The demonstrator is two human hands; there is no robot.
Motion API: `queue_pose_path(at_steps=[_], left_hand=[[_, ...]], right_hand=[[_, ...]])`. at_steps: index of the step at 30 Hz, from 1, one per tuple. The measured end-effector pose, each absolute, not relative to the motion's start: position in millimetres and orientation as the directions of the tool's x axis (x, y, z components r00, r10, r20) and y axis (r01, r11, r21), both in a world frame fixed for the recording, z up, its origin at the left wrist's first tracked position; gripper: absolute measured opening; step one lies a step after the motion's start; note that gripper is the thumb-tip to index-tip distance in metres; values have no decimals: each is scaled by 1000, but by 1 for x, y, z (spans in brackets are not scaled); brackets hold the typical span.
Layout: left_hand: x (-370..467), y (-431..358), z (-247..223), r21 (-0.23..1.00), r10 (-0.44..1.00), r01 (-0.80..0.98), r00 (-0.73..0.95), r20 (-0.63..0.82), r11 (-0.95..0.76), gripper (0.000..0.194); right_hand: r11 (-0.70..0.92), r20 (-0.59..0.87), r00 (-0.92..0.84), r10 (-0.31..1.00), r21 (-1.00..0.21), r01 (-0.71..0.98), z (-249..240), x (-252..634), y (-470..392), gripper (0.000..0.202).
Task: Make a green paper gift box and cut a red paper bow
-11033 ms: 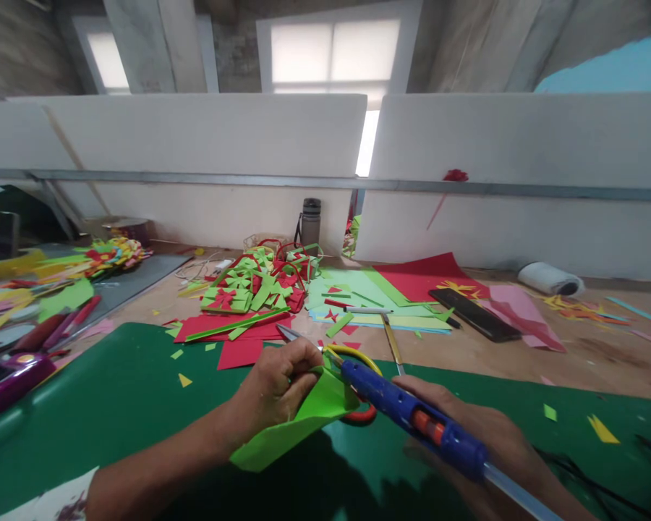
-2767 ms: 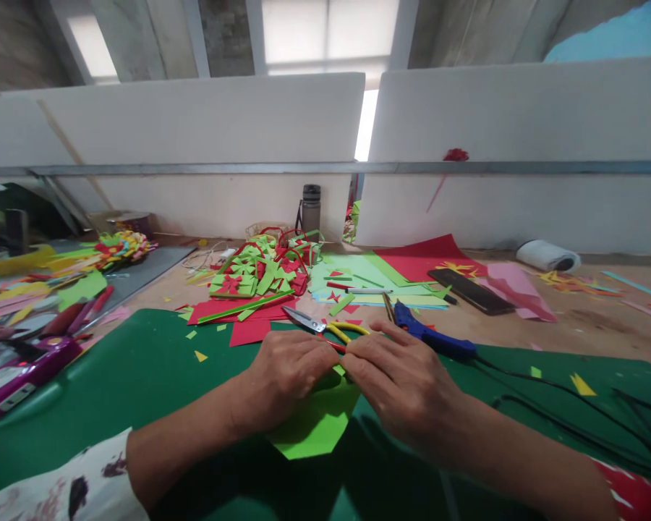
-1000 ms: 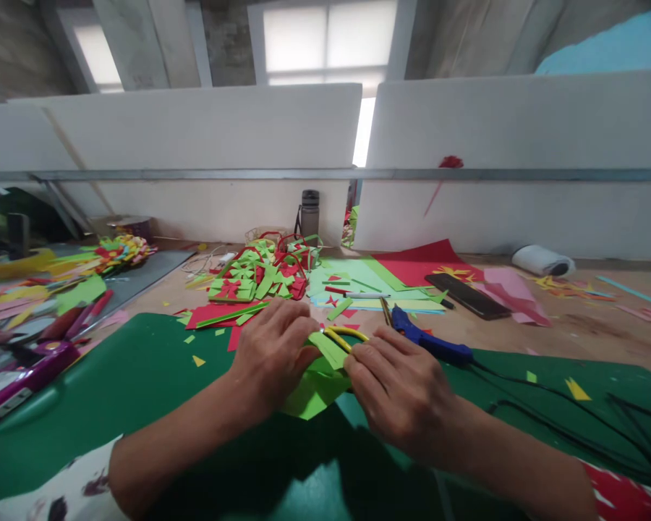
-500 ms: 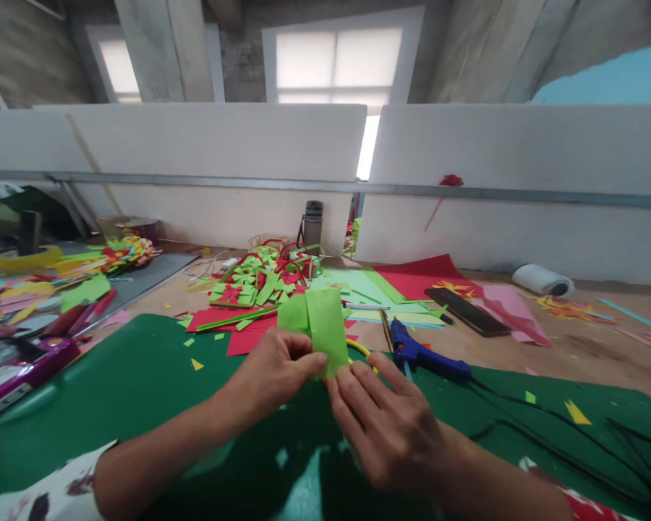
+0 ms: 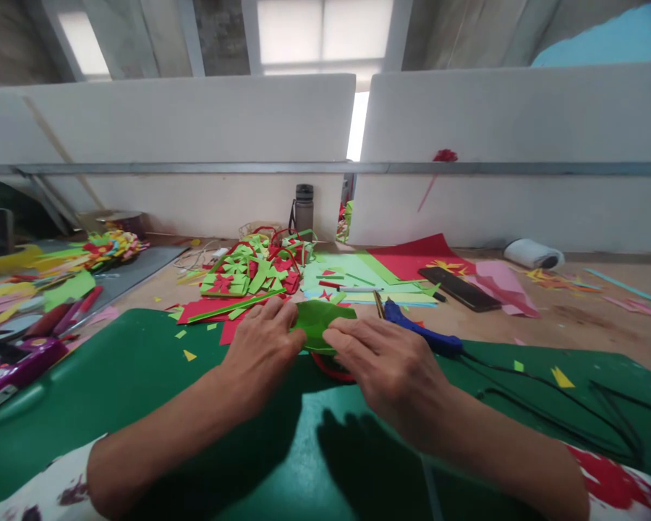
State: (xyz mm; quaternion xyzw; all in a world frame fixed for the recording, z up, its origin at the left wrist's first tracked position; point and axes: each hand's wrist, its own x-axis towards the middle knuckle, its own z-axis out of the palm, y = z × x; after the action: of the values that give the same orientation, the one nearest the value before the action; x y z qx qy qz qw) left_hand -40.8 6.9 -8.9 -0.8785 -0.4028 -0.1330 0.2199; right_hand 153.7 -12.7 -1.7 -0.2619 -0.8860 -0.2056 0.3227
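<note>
A piece of green paper point(image 5: 319, 323) is stretched between my two hands above the green mat. My left hand point(image 5: 265, 347) pinches its left end, thumb toward the middle. At the right end, my right hand point(image 5: 383, 358) grips it with bent fingers. Under the paper shows a red curved rim point(image 5: 332, 367), partly hidden by my right hand; I cannot make out what it belongs to. A blue glue gun point(image 5: 422, 329) lies just beyond my right hand. Past my left hand are red paper sheets point(image 5: 192, 311) and thin green strips.
A pile of green and red paper cutouts point(image 5: 254, 271) lies behind the hands, near a dark bottle point(image 5: 304, 210). To the right are a phone point(image 5: 458, 288), a white roll point(image 5: 534, 255) and the glue gun's black cord point(image 5: 542, 416). Purple tool point(image 5: 22, 369) at left.
The green paper went from standing upright to lying lower and flatter between my hands. My left hand turned palm-down, and the red rim came into sight. The view shifted slightly.
</note>
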Motion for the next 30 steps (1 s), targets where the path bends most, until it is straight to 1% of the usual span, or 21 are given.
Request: queue_pose_path(at_steps=[3, 5, 6, 8, 10, 12, 13, 15, 16, 18, 20, 21, 23, 24, 26, 28, 30], left_hand=[[-39, 5, -14, -251, 618, 746, 657, 432, -617, 12], [-39, 5, -17, -215, 599, 743, 647, 472, -634, 14], [-40, 5, -18, -198, 585, 740, 642, 497, -643, 17], [-41, 7, -22, -167, 538, 720, 633, 556, -674, 22], [-45, 10, -25, -119, 497, 702, 603, 624, -702, 20], [-51, 12, -27, -25, 489, 698, 527, 695, -716, 13], [-55, 14, -28, 47, 502, 690, 477, 721, -723, 9], [-62, 15, -29, 234, 557, 627, 385, 736, -743, 6], [-64, 16, -29, 333, 592, 575, 350, 726, -748, 9], [-67, 17, -29, 526, 684, 463, 297, 667, -714, 23], [-67, 18, -29, 713, 795, 351, 253, 551, -606, 46], [-66, 19, -29, 804, 848, 281, 249, 467, -525, 56], [-63, 20, -29, 947, 922, 107, 286, 262, -303, 67], [-62, 19, -29, 983, 933, 20, 319, 167, -183, 70], [-59, 18, -28, 995, 922, -104, 385, 34, 7, 74], [-57, 16, -28, 985, 904, -146, 428, -19, 89, 72], [-55, 14, -29, 982, 886, -159, 463, -19, 104, 66]], right_hand=[[745, 633, -651, 418, 171, 645, -11, 149, -10, 11], [717, 626, -630, 460, 156, 679, -16, 148, -7, 9], [706, 624, -623, 471, 157, 691, -18, 148, -6, 10], [691, 629, -617, 474, 168, 703, -21, 149, -4, 21], [685, 643, -613, 460, 182, 705, -23, 150, -3, 31], [682, 649, -606, 459, 180, 709, -24, 151, -2, 35], [681, 649, -602, 466, 172, 712, -24, 151, -2, 34], [689, 648, -595, 476, 146, 710, -24, 152, -2, 32], [696, 649, -594, 475, 135, 705, -24, 153, -2, 32], [714, 655, -595, 465, 120, 690, -24, 153, -1, 32], [731, 666, -590, 456, 99, 676, -24, 153, -1, 30], [740, 672, -585, 454, 81, 668, -24, 153, -1, 28], [762, 686, -568, 455, 30, 646, -25, 152, -2, 23], [775, 693, -559, 454, 2, 632, -25, 152, -2, 21], [792, 704, -543, 457, -44, 609, -25, 151, -3, 18], [798, 706, -536, 462, -67, 599, -25, 150, -4, 17], [796, 703, -537, 465, -66, 602, -25, 149, -4, 17]])
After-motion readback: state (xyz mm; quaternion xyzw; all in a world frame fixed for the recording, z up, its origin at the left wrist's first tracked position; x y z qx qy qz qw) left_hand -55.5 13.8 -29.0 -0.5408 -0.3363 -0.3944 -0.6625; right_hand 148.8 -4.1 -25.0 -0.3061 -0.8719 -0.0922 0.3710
